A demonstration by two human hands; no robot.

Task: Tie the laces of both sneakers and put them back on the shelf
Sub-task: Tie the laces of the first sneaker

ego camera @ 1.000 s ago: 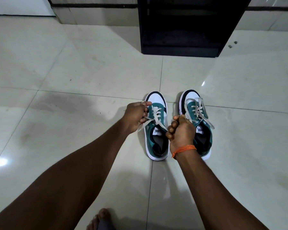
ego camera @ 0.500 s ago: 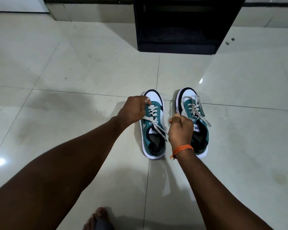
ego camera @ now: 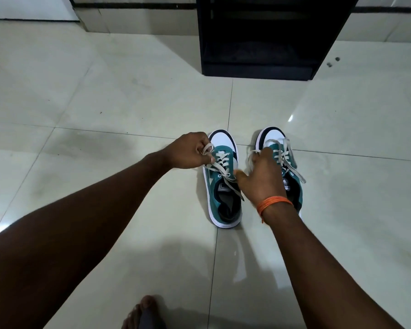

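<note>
Two teal, white and black sneakers stand side by side on the tiled floor, toes pointing away from me. My left hand (ego camera: 190,150) pinches one grey lace end of the left sneaker (ego camera: 214,193) and pulls it to the left of the shoe. My right hand (ego camera: 261,179) hovers between the shoes with its thumb spread, and a lace end loops at its fingertips. This hand hides much of the right sneaker (ego camera: 272,136), whose laces (ego camera: 294,173) lie loose over its side. Both sneakers are untied.
A black shelf unit (ego camera: 259,70) stands on the floor straight ahead, beyond the shoes, with a dark open bottom compartment. My bare foot (ego camera: 142,314) shows at the bottom edge. Glossy pale tiles surround the shoes on all sides.
My left hand drew its lace further left and up. My right hand changed from a closed fist beside the left sneaker to spread fingers reaching forward, lace at the fingertips.
</note>
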